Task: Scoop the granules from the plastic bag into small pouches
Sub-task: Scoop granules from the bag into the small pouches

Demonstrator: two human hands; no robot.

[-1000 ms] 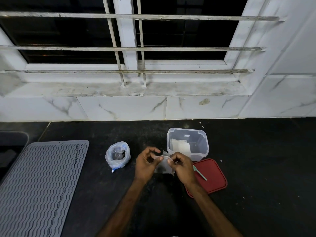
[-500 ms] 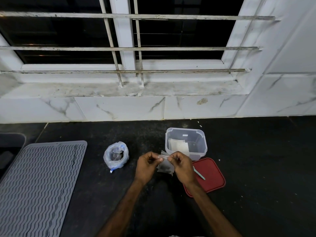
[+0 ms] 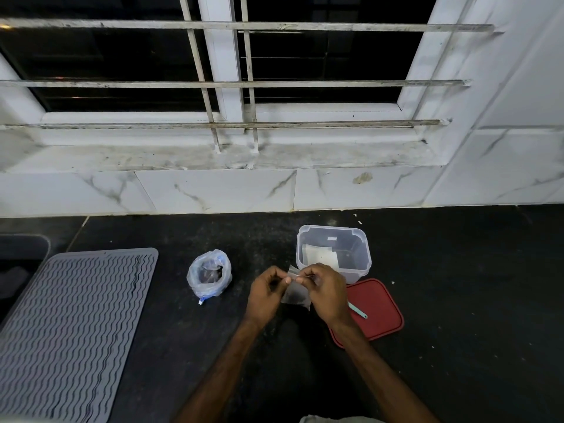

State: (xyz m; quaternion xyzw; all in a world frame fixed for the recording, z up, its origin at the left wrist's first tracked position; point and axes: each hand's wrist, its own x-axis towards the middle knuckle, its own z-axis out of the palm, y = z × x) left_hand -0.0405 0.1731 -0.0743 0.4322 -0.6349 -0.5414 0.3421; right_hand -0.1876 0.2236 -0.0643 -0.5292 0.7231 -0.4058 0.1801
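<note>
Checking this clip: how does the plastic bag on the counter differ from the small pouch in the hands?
The plastic bag stands on the counter, untouched; the pouch is pinched at its top edge by the left hand and the right hand. The plastic bag is bigger and rounded, with its mouth open; the pouch is small and flat. Both are translucent.

Both bare forearms are reaching forward and converging in front of the body. The left hand [image 3: 265, 293] is pinching the top edge of a small pouch [image 3: 295, 296] between thumb and forefinger. The right hand [image 3: 326, 291] is pinching the same edge, knuckles up, with the fingertips of both hands nearly meeting.
</note>
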